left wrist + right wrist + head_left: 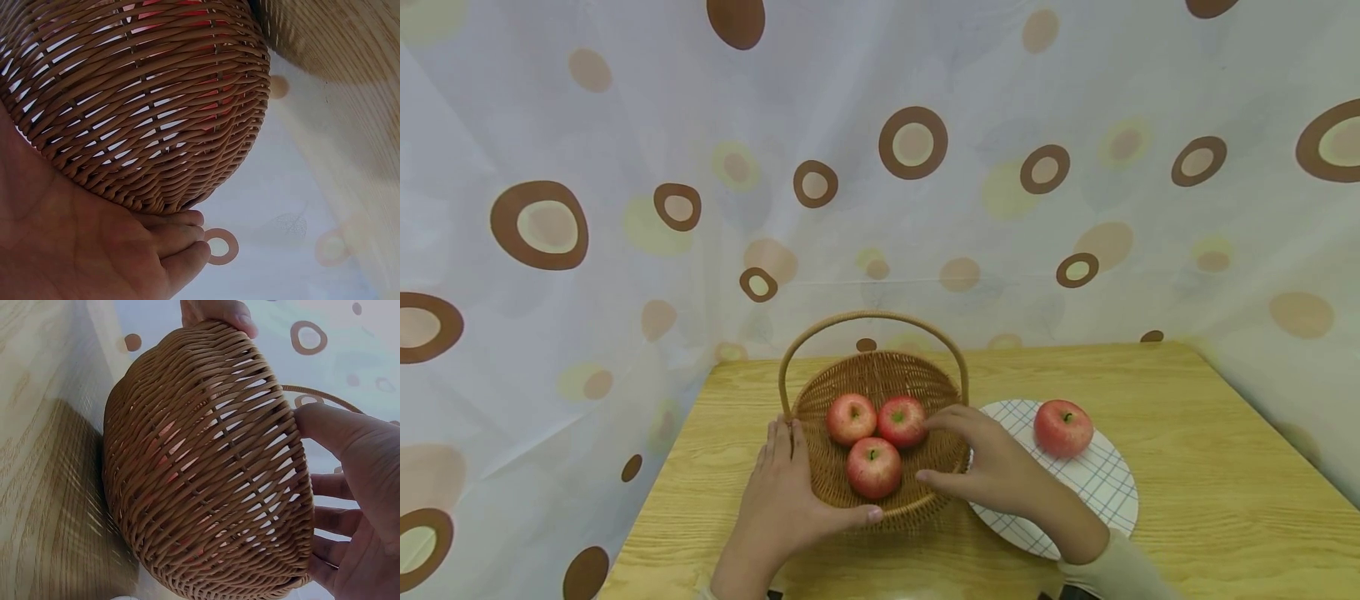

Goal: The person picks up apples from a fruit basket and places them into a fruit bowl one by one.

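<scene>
On the surface [1210, 467], a basket [880, 365] holds three apples [874, 469], plain to see from the head; the wrist views show just red bits through its weave. The left hand [782, 504] touches the basket, fingers nearly straight, thumb spread. The right hand's [1000, 468] fingers, wide apart from the thumb, hold nothing, near one apple.

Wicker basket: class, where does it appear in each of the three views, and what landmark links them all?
Head: the wicker basket is in the lower middle.
Left wrist: the wicker basket fills the upper left, cut off by the top and left edges.
Right wrist: the wicker basket stands in the middle, reaching the bottom edge.
Shared landmark: the wood-grain tabletop, lower part in head, upper right in left wrist, left side in right wrist.
</scene>
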### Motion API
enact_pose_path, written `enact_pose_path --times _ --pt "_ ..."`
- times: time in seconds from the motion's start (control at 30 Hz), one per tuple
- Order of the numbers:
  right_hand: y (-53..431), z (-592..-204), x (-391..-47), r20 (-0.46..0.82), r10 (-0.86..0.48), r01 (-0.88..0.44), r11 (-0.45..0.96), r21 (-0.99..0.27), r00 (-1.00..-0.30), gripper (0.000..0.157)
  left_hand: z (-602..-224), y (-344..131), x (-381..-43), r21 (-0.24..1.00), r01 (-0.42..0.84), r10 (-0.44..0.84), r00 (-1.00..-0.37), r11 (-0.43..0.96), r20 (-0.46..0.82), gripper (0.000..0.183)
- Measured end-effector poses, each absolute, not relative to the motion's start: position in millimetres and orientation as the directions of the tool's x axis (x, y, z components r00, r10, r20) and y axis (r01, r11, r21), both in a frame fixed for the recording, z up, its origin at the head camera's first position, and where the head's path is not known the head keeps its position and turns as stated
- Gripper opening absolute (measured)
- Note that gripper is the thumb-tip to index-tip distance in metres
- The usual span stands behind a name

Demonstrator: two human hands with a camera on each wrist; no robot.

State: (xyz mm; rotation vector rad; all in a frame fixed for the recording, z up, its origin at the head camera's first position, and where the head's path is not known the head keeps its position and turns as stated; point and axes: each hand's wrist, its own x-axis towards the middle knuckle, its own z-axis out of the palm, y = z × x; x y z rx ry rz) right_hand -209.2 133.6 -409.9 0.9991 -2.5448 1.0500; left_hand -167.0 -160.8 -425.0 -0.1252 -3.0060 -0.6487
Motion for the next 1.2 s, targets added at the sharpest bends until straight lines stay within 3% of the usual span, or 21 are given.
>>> enact_pose_path --times 0.37,0.8,1.2 --pt "124 -413 -217 0.405 -0.537 -0.668 0.515 -0.538 -0.740 0.054 -426 -160 -167 0.408 0.084 0.057 -0.995 0.909 0.078 0.162" --pt "112 -414 -220 0.363 -0.578 -0.671 0.514 -0.534 -0.731 0.046 -429 -161 -167 0.401 0.072 0.053 -0.997 0.913 0.059 0.167" --pt "104 -408 -224 0.318 -0.613 -0.680 0.553 -0.482 -0.724 0.050 -429 -159 -166 0.394 0.086 0.060 -0.995 0.915 0.077 0.168"
